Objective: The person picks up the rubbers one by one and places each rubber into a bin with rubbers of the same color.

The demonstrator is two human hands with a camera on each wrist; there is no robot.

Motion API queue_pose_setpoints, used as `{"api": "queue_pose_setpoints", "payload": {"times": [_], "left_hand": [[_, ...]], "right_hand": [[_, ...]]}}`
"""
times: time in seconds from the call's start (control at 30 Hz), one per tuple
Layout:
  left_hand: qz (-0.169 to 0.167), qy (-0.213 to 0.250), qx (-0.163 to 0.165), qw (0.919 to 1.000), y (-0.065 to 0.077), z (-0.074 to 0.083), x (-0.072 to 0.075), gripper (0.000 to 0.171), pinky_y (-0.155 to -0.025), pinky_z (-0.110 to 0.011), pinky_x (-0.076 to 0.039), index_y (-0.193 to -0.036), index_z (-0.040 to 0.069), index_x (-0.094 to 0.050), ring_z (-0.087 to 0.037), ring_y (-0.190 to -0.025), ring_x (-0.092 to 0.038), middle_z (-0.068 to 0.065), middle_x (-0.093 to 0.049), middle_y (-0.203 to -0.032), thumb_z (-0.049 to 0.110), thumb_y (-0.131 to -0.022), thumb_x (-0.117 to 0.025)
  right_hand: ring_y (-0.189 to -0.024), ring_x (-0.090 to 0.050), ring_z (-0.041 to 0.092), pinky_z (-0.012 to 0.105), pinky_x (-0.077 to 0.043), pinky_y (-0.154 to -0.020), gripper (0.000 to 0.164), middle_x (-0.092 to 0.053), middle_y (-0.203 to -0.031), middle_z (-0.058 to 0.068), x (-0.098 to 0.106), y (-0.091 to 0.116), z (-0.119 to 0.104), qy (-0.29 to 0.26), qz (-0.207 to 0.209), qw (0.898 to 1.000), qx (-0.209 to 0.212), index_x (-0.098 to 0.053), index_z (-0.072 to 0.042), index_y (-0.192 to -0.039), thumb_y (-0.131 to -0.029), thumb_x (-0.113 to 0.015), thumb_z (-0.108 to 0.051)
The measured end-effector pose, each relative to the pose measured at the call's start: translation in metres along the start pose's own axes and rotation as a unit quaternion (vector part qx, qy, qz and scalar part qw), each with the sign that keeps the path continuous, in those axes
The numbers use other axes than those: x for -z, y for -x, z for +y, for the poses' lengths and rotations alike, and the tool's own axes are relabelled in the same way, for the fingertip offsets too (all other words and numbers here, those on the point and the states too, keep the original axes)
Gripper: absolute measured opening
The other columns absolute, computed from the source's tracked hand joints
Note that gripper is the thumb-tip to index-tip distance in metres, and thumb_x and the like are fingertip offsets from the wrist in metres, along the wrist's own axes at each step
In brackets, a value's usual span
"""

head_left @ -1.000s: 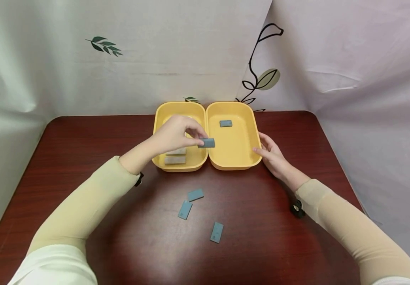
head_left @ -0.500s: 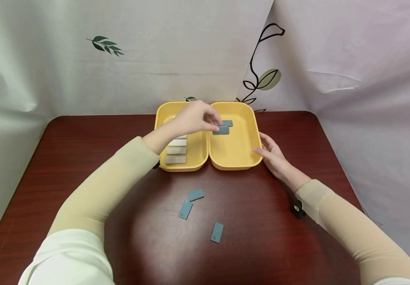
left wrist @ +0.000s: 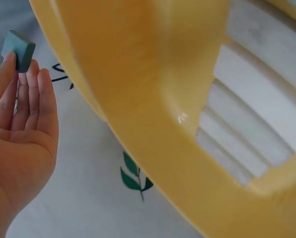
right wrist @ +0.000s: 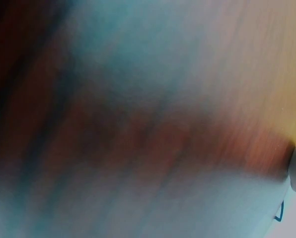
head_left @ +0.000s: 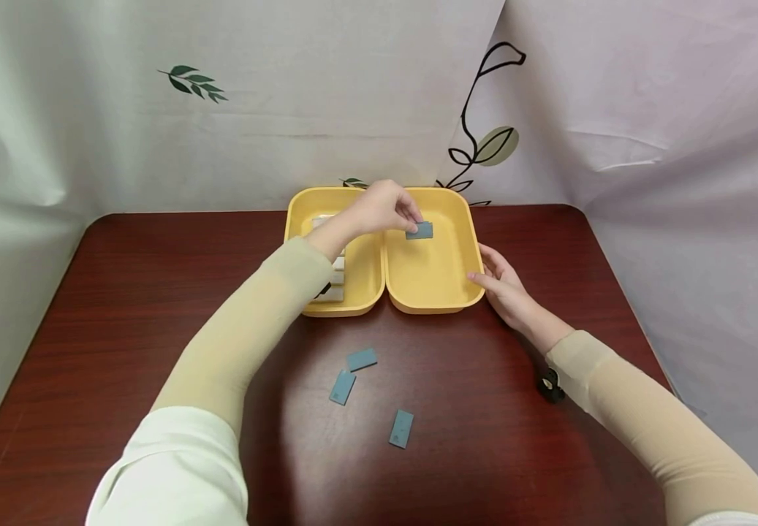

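My left hand (head_left: 385, 207) pinches a small blue-grey rectangular block (head_left: 421, 231) between thumb and fingers, over the back of the right yellow bin (head_left: 434, 281). In the left wrist view the same block (left wrist: 20, 50) shows at the fingertips. Another blue-grey block lies in that bin, now mostly hidden behind the held one. My right hand (head_left: 509, 291) grips the right bin's outer side, thumb over the rim and fingers outside. Three more blue-grey blocks lie on the table, one of them a front block (head_left: 401, 429). The right wrist view is mostly blurred.
Touching the right bin's left side is a second yellow bin (head_left: 367, 281). It holds a column of several whitish blocks (left wrist: 267, 94), partly covered by my left forearm. A dark red table (head_left: 497, 438) lies beneath, with pale patterned cloth (head_left: 326, 109) behind and at the sides.
My left hand has moved right and toward the back with its block, from the divide between the bins to the back of the right bin. The right hand has stayed still.
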State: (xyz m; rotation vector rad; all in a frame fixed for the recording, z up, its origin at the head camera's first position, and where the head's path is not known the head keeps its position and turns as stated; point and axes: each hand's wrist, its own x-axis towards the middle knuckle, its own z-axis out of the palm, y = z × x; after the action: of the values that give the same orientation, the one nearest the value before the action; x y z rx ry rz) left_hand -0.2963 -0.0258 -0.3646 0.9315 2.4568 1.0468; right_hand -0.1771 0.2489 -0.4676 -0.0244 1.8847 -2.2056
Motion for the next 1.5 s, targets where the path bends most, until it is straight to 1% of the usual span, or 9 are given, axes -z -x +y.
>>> {"api": "queue_pose_setpoints", "payload": {"times": [0.17, 0.33, 0.47, 0.6, 0.83, 0.97, 1.2, 1.33, 1.5], "left_hand": [[0.011, -0.004, 0.017, 0.9998, -0.01, -0.003, -0.004, 0.013, -0.091, -0.029, -0.06, -0.104, 0.0, -0.082, -0.026, -0.1, -0.076, -0.016, -0.081, -0.108, 0.006, -0.092, -0.082], [0.018, -0.004, 0.029, 0.9994, -0.02, -0.004, -0.006, 0.013, -0.091, -0.029, -0.059, -0.105, -0.001, -0.082, -0.026, -0.101, -0.076, -0.018, -0.081, -0.11, 0.005, -0.093, -0.081], [0.017, -0.005, 0.04, 0.999, -0.027, -0.008, -0.01, 0.013, -0.093, -0.03, -0.059, -0.105, -0.002, -0.081, -0.027, -0.103, -0.076, -0.019, -0.08, -0.112, 0.003, -0.093, -0.08], [0.01, -0.024, 0.05, 0.9984, -0.033, -0.012, -0.014, 0.013, -0.094, -0.029, -0.059, -0.106, -0.001, -0.082, -0.027, -0.104, -0.076, -0.018, -0.081, -0.112, 0.004, -0.093, -0.08], [0.004, -0.044, 0.052, 0.9977, -0.037, -0.012, -0.019, 0.012, -0.092, -0.027, -0.058, -0.103, 0.0, -0.082, -0.024, -0.101, -0.075, -0.016, -0.081, -0.11, 0.004, -0.092, -0.082], [-0.002, -0.064, 0.047, 0.9969, -0.04, -0.013, -0.023, 0.01, -0.091, -0.027, -0.058, -0.101, 0.001, -0.083, -0.022, -0.099, -0.075, -0.015, -0.082, -0.109, 0.004, -0.091, -0.082], [-0.026, -0.132, 0.032, 0.9903, -0.043, -0.015, -0.028, 0.01, -0.099, -0.029, -0.055, -0.099, 0.006, -0.085, -0.021, -0.103, -0.076, -0.009, -0.083, -0.108, 0.008, -0.09, -0.084], [-0.027, -0.147, 0.034, 0.9881, -0.044, -0.016, -0.03, 0.011, -0.103, -0.03, -0.054, -0.1, 0.007, -0.085, -0.02, -0.105, -0.075, -0.007, -0.083, -0.109, 0.009, -0.089, -0.084], [-0.041, -0.16, 0.038, 0.9856, -0.045, -0.016, -0.033, 0.01, -0.105, -0.033, -0.053, -0.101, 0.007, -0.084, -0.021, -0.11, -0.072, -0.006, -0.082, -0.112, 0.009, -0.092, -0.082]], "right_hand": [[-0.132, -0.051, 0.01, 0.016, -0.052, -0.099, 0.068, -0.047, -0.147, -0.004, 0.0, 0.0, -0.002, 0.0, -0.001, 1.0, -0.002, -0.027, -0.002, -0.164, -0.101, -0.051, 0.008], [-0.129, -0.053, 0.007, 0.015, -0.052, -0.098, 0.068, -0.048, -0.144, -0.007, 0.002, -0.001, -0.003, 0.002, -0.001, 1.0, -0.003, -0.027, -0.003, -0.164, -0.101, -0.051, 0.007], [-0.13, -0.053, 0.007, 0.015, -0.052, -0.098, 0.068, -0.048, -0.144, -0.007, 0.002, -0.001, -0.003, 0.0, 0.002, 1.0, -0.005, -0.027, -0.003, -0.164, -0.101, -0.051, 0.007], [-0.131, -0.052, 0.008, 0.015, -0.052, -0.099, 0.068, -0.048, -0.145, -0.007, 0.001, 0.0, -0.002, 0.002, 0.002, 1.0, -0.007, -0.027, -0.003, -0.164, -0.101, -0.051, 0.007], [-0.13, -0.053, 0.007, 0.015, -0.052, -0.099, 0.067, -0.048, -0.146, -0.006, 0.002, -0.001, -0.002, -0.002, 0.001, 1.0, -0.003, -0.029, -0.003, -0.163, -0.101, -0.051, 0.008], [-0.13, -0.053, 0.008, 0.016, -0.052, -0.098, 0.067, -0.048, -0.146, -0.005, 0.002, -0.001, -0.001, -0.001, 0.001, 1.0, -0.002, -0.029, -0.003, -0.163, -0.101, -0.051, 0.008], [-0.13, -0.053, 0.007, 0.015, -0.052, -0.098, 0.066, -0.048, -0.146, -0.006, 0.002, -0.001, 0.0, -0.005, 0.003, 1.0, -0.004, -0.028, -0.002, -0.163, -0.102, -0.05, 0.009], [-0.13, -0.053, 0.008, 0.015, -0.052, -0.098, 0.066, -0.048, -0.146, -0.006, 0.001, -0.001, 0.001, -0.004, 0.004, 1.0, -0.005, -0.029, -0.002, -0.163, -0.101, -0.05, 0.009], [-0.129, -0.054, 0.008, 0.015, -0.052, -0.098, 0.066, -0.049, -0.145, -0.005, 0.001, -0.002, 0.001, -0.009, 0.005, 1.0, -0.004, -0.03, -0.003, -0.162, -0.101, -0.05, 0.01]]}}
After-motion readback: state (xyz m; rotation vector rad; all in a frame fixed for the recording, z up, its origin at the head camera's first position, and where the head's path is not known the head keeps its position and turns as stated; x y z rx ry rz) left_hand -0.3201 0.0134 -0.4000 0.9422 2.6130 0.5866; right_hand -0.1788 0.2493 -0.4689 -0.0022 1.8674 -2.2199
